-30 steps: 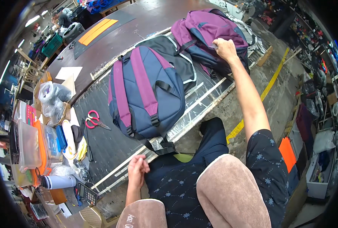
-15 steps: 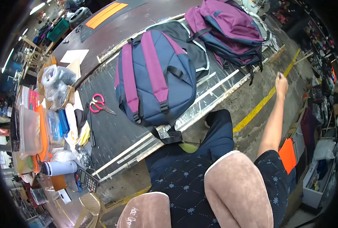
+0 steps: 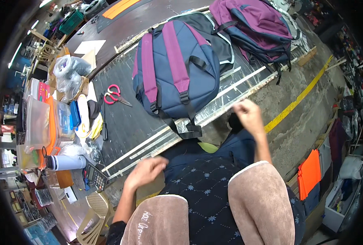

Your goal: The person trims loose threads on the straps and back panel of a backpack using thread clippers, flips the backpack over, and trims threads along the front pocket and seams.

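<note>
A navy backpack (image 3: 206,79) with purple shoulder straps (image 3: 175,61) lies on the dark workbench (image 3: 118,136), its strap side up. Black webbing (image 3: 189,134) with buckles hangs over the bench's near edge. My right hand (image 3: 250,117) is in the air by that edge, right of the backpack. Its fingers are curled together; anything between them is too small to make out. Lower left, my left hand (image 3: 146,171) hovers off the edge, apart from the backpack. Its fingers are loosely bent, with nothing visible in them.
Red-handled scissors (image 3: 115,96) lie left of the backpack. Another purple and navy backpack (image 3: 259,30) sits at the far right, over a black piece with pale edging (image 3: 226,45). Plastic boxes, a bottle (image 3: 69,162) and a calculator (image 3: 96,178) crowd the left, above a chair (image 3: 95,210).
My right hand has come in from far right to the bench edge. My left hand has come into view at lower left. The backpack stays on the bench while the whole view has shifted.
</note>
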{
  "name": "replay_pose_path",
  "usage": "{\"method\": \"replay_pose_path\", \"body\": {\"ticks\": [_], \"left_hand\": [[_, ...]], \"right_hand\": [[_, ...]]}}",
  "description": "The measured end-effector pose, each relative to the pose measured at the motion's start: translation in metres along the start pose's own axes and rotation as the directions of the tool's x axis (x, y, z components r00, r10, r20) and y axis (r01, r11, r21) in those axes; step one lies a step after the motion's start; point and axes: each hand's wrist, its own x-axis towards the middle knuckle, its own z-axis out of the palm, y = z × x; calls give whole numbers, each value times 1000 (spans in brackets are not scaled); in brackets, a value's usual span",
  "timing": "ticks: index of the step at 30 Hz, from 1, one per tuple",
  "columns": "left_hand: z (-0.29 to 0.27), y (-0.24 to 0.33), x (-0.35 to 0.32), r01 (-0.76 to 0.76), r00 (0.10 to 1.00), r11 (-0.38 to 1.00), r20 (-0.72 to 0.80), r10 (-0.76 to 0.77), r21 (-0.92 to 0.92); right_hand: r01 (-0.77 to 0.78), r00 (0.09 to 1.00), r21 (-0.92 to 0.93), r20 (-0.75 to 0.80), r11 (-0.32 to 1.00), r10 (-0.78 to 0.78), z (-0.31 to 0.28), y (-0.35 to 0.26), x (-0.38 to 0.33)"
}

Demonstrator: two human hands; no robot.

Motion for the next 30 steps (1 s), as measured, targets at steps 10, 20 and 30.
{"method": "replay_pose_path", "body": {"ticks": [10, 20, 30], "left_hand": [[39, 58, 127, -239, 753, 950, -580, 312, 200], [53, 42, 133, -276, 855, 961, -453, 252, 15], [42, 94, 146, -334, 615, 847, -586, 528, 414]], "right_hand": [[205, 950, 190, 200, 960, -242, 93, -91, -6], [-135, 982, 430, 180, 893, 62, 76, -94, 4], [-74, 950, 135, -293, 988, 111, 69, -43, 81]]}}
